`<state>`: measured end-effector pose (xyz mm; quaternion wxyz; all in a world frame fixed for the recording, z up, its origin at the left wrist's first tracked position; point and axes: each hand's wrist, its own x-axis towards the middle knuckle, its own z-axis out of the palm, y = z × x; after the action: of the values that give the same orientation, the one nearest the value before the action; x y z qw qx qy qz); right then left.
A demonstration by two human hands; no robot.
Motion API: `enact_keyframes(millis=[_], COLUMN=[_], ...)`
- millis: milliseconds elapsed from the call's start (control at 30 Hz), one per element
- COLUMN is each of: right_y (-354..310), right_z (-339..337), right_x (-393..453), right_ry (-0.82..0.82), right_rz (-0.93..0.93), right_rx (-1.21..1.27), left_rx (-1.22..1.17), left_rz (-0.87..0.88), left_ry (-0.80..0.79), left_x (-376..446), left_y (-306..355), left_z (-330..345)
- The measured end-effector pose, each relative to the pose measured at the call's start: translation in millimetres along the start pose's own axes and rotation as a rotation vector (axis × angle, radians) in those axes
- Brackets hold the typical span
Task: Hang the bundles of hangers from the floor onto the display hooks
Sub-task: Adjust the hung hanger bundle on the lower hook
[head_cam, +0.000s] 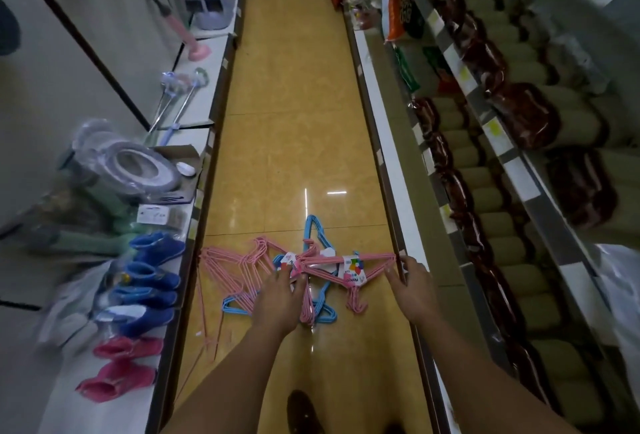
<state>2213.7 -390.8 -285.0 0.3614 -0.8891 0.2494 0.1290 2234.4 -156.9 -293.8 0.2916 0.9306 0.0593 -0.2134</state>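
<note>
**Both hands down on the hanger pile in the aisle**

Along the left shelf lie glossy pink boots [117, 376], then rubbery blue boots [152, 277], and further back a plastic-wrapped round grey seat [145, 165] on flattened cardboard. The shelf's edge runs right beside the heap and hems it in on that side.

On the shiny yellow tiled floor [294, 104] lies a tangle of thin wire hangers: a loose pink bundle [235, 267] splayed toward the left shelf, with blue hangers [317, 236] poking out above and below it. The left hand [277, 298] presses down on a paper-labelled pink bundle [311, 281] at the middle of the pile, fingers spread and fairly straight, so its grip is flat and open rather than curled round anything.

The right hand [412, 291] pinches the tip of another banded pink bundle [367, 265], right against the base rail of the right-hand shelving, its grip closed on the wire there.

The right shelves [512, 163] hold rows of dark red, shiny packets [526, 114].
</note>
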Motion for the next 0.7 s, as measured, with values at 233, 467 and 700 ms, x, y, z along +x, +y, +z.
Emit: enact_keyframes(millis=[233, 467, 700], right_y=[50, 127, 186], right_z=[69, 171, 274], right_x=[89, 205, 306], right_ry=[-0.079, -0.103, -0.121], right_rz=[-0.034, -0.069, -0.146], right_rx=[-0.12, -0.162, -0.238], left_rx=[-0.002, 0.013, 0.148], left_rz=[-0.061, -0.059, -0.009], left_ry=[-0.021, 0.016, 0.144], left_x=[77, 191, 299], left_y=[-40, -101, -149], left_z=[93, 213, 313])
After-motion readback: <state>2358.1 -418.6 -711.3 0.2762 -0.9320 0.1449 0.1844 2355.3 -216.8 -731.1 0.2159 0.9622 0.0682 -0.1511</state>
